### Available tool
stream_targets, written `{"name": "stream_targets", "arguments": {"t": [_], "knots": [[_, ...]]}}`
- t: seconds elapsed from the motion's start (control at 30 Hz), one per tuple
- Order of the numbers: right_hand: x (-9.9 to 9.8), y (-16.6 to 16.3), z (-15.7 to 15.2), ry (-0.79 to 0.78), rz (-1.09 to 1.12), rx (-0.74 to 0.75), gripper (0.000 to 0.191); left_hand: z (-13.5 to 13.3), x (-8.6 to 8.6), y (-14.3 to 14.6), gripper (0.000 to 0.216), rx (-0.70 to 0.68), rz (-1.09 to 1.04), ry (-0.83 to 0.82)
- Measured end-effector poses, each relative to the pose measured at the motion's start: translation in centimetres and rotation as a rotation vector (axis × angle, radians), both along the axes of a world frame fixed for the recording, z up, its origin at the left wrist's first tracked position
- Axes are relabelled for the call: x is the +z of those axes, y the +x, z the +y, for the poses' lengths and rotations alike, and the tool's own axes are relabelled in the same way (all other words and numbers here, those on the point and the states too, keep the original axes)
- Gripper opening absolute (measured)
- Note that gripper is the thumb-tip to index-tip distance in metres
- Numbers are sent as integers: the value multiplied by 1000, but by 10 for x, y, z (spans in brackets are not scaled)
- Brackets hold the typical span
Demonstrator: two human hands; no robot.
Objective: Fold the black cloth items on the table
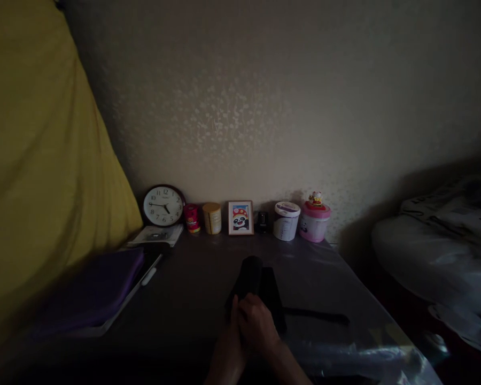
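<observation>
In the dim light both of my hands meet at the bottom centre over a dark desk (192, 299). My right hand (258, 323) is closed around the near end of a black rolled cloth item (250, 275), with its flat black part (273, 299) beside it. My left hand (231, 334) presses against the same item from the left, fingers together. A black strap (316, 316) trails from it to the right across the desk.
Along the wall stand a round clock (163, 206), a red tin (192, 217), a yellow tin (212, 218), a small framed panda picture (240, 217), a white tub (286, 220) and a pink tub (315, 221). A purple folder (100, 286) lies left, yellow fabric (36, 160) beyond it, bags (436, 256) right.
</observation>
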State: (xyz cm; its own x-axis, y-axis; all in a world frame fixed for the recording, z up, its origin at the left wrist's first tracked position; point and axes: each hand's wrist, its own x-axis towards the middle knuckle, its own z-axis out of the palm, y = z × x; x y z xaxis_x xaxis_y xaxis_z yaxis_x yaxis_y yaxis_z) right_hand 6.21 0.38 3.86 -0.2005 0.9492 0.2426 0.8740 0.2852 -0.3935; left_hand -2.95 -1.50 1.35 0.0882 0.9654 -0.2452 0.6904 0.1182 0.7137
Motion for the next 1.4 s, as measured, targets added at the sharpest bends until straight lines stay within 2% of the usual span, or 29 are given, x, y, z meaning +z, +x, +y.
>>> {"name": "stream_targets", "arguments": {"t": [0.1,0.23,0.33,0.47,0.67,0.87,1.03,1.2,1.4], "knots": [[-3,7,-6,45,88,90,18,2,-8,-1,66,1,-53,34],[-4,22,-11,110,290,283,20,1,-15,-4,62,-20,-73,75],[-9,37,-1,164,397,291,23,-2,-14,-6,60,-61,-42,153],[-22,46,26,253,270,288,28,-3,-6,-5,62,-70,98,111],[-31,41,75,207,82,304,32,-3,-4,-1,62,-46,185,72],[-29,44,127,157,3,248,34,-3,-3,-1,62,-1,154,62],[-22,47,147,51,60,105,29,-2,-2,-2,63,-17,102,35],[-26,66,146,-3,162,-109,27,-3,-1,-3,63,-32,95,60],[-34,109,110,-69,402,-297,41,-6,-5,-3,62,-48,122,81]]}}
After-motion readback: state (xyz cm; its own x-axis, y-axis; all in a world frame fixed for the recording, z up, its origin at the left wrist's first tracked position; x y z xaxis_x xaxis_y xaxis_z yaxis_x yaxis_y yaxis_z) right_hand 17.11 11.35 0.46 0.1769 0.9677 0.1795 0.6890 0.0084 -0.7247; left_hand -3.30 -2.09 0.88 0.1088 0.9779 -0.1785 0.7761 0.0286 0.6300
